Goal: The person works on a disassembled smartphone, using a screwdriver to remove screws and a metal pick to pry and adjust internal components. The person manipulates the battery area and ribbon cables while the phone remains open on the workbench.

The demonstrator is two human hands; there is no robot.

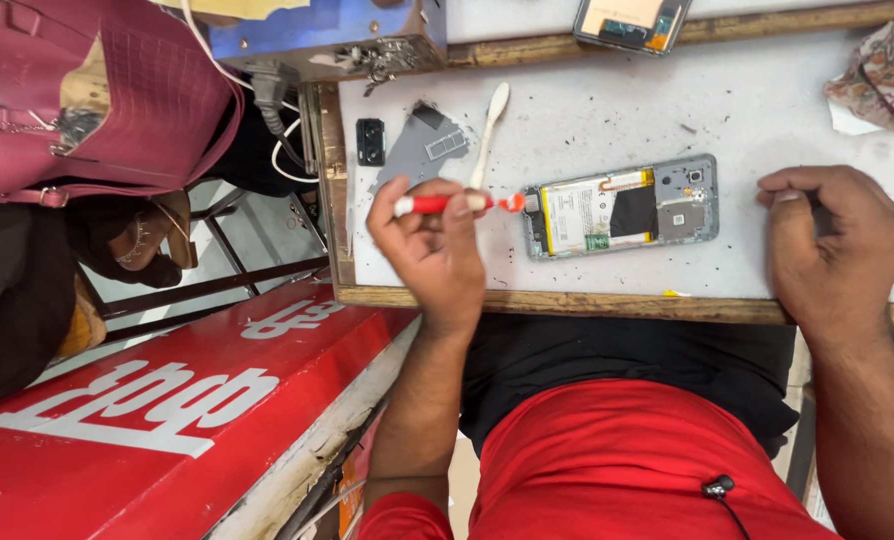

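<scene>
The left hand [435, 245] pinches a red screwdriver [459, 203], its tip touching the nine o'clock end of an opened phone [622, 206] lying mid-table [767, 110]. At three o'clock of the phone, the right hand [835, 245] rests curled, fingertips pressed together.

red shirt [617, 460], bare forearms, black lap cloth [617, 350]

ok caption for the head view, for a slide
Left hand holds a red-handled screwdriver at the edge of an opened phone on a white workbench; right hand rests nearby.
</scene>
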